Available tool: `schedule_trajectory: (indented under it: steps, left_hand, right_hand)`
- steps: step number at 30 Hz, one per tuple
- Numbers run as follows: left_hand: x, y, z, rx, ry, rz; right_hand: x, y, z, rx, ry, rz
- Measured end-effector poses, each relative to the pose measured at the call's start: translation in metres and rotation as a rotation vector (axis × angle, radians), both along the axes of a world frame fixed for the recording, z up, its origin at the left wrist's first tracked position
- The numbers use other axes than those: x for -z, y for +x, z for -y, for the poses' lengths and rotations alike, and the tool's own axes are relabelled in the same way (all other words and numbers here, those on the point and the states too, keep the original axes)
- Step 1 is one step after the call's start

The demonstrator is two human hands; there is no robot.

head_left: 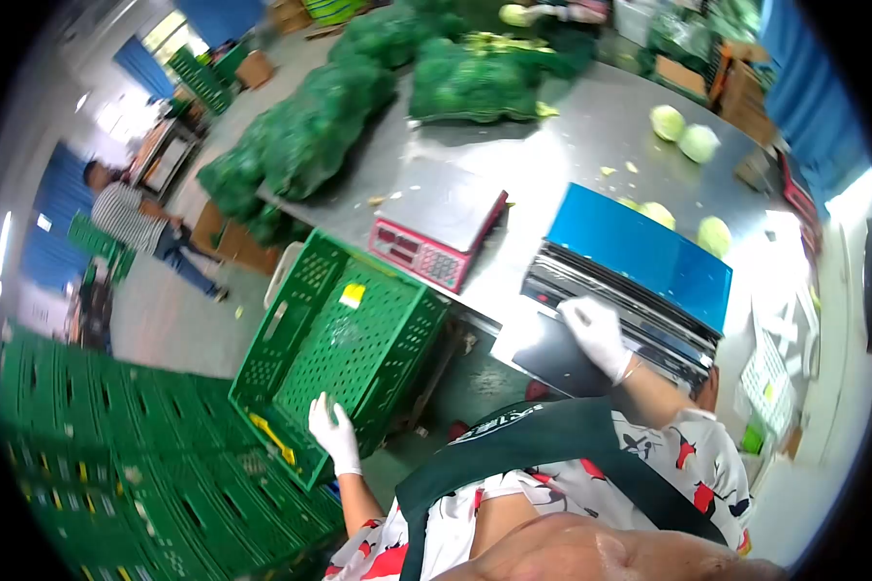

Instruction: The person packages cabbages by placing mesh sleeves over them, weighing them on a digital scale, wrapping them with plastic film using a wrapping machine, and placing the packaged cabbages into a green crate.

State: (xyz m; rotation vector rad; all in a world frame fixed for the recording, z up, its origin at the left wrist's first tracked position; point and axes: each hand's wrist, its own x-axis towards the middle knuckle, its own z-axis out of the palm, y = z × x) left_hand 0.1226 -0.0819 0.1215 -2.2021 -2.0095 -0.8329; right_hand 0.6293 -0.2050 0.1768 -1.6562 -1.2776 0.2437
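My left hand (334,436), in a white glove, is at the near right edge of a green plastic crate (349,339). Its fingers are apart, with nothing visible in them; whether it touches the rim, I cannot tell. The crate is tilted, with a yellow label and a yellow strip (271,438) inside. My right hand (596,336), also gloved, lies with outstretched fingers on the front of a blue-topped machine (639,257). A flat plate (543,349) juts from the machine's front. Between crate and machine stands a red digital scale (436,228) with a bare metal top.
Green net sacks (480,82) lie on the metal table (610,107), with more piled at left. Pale cabbages (698,143) sit behind the machine. Stacked green crates (116,465) fill the lower left. A person (131,218) in a striped shirt stands farther off.
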Motion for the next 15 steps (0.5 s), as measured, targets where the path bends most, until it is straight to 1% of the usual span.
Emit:
schedule_trajectory:
  steps: [1, 2, 3, 4, 5, 6, 8, 11, 13, 15]
  left_hand:
    - [-0.010, 0.039, -0.009, 0.114, 0.023, 0.017]
    - [-0.022, 0.079, -0.017, 0.239, 0.027, 0.026]
    - [-0.033, 0.114, -0.023, 0.361, 0.030, 0.035]
    - [-0.041, 0.146, -0.030, 0.469, 0.012, 0.037]
    - [-0.047, 0.178, -0.037, 0.584, -0.009, 0.041]
    - [-0.046, 0.201, -0.045, 0.690, -0.032, 0.038]
    - [-0.053, 0.246, -0.056, 0.863, -0.078, 0.035]
    - [-0.054, 0.295, -0.076, 1.042, -0.123, 0.069]
    - [-0.044, 0.320, -0.097, 1.099, -0.182, 0.125]
    - [-0.027, 0.344, -0.124, 1.117, -0.294, 0.191]
  right_hand:
    - [-0.015, 0.029, 0.004, 0.051, -0.088, 0.044]
    - [-0.005, 0.062, 0.003, 0.159, 0.004, 0.098]
    - [-0.010, 0.092, 0.004, 0.260, -0.160, 0.105]
    - [0.002, 0.123, 0.002, 0.351, -0.186, 0.159]
    - [0.009, 0.154, 0.003, 0.432, -0.278, 0.204]
    - [0.024, 0.181, 0.004, 0.469, -0.331, 0.268]
    - [0.022, 0.212, 0.011, 0.572, -0.360, 0.229]
    - [0.019, 0.232, 0.024, 0.677, -0.357, 0.184]
    - [0.027, 0.232, 0.049, 0.736, -0.371, 0.131]
    - [0.023, 0.237, 0.074, 0.799, -0.376, 0.102]
